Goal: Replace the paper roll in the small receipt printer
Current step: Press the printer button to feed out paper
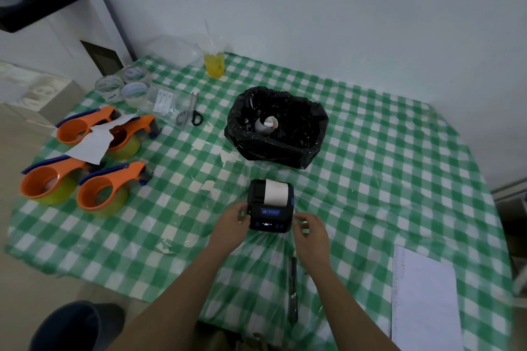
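A small black receipt printer [270,216] with a blue label and lit buttons sits on the checked tablecloth in front of me. A white strip of paper [276,191] lies over its top. My left hand [231,226] grips the printer's left side. My right hand [309,232] touches its right front corner with fingers curled. Behind the printer, a bin lined with a black bag [278,125] holds a used white paper roll [266,124].
Several orange tape dispensers [85,168] and clear tape rolls [122,87] lie at the left, with scissors [191,112]. A cup of yellow drink [214,61] stands at the back. A black pen [293,288] and a white sheet [425,302] lie near the front right.
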The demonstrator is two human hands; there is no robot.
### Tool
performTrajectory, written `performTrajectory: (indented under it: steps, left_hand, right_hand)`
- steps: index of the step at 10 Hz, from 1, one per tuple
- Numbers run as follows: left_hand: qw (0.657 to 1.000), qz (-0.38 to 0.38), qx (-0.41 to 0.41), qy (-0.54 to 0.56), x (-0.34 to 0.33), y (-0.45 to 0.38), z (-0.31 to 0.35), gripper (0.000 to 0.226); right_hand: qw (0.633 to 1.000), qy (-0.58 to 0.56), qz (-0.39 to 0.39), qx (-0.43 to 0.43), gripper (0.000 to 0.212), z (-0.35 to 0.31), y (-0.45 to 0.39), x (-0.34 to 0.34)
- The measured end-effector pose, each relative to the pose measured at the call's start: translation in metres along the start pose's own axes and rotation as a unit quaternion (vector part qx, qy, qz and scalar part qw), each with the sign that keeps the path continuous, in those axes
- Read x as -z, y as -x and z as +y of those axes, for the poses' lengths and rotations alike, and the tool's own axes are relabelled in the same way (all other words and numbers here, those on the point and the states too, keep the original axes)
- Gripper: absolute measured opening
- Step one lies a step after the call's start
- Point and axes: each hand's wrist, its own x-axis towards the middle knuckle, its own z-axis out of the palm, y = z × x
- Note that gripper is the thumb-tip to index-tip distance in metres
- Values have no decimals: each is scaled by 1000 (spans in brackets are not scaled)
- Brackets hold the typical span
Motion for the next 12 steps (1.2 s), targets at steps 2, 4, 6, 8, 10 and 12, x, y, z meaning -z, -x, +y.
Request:
performTrajectory:
  steps: [2,4,6,8,10,12]
  left_hand:
    - [1000,-1,3,20,2,1,1,36]
    - [1000,-2,4,24,3,3,6,36]
    - [1000,3,8,24,4,4,10,36]
    - [1000,5,12,25,4,4,11,36]
    - [1000,4,18,15,3,1,11,38]
    - [1000,0,20,16,3,0,13,39]
  right_hand:
    - [1000,-1,-1,-12,15,-1,1,1]
    - [1000,-11,6,-12,14,-3,2,3]
    - [1000,-11,5,-16,14,-2,1,5]
    - [1000,-2,0,-19,13,0,0,5]
    - [1000,4,-2,-18,12,0,-1,4]
    - [1000,8,-3,-15,12,-2,-3,1]
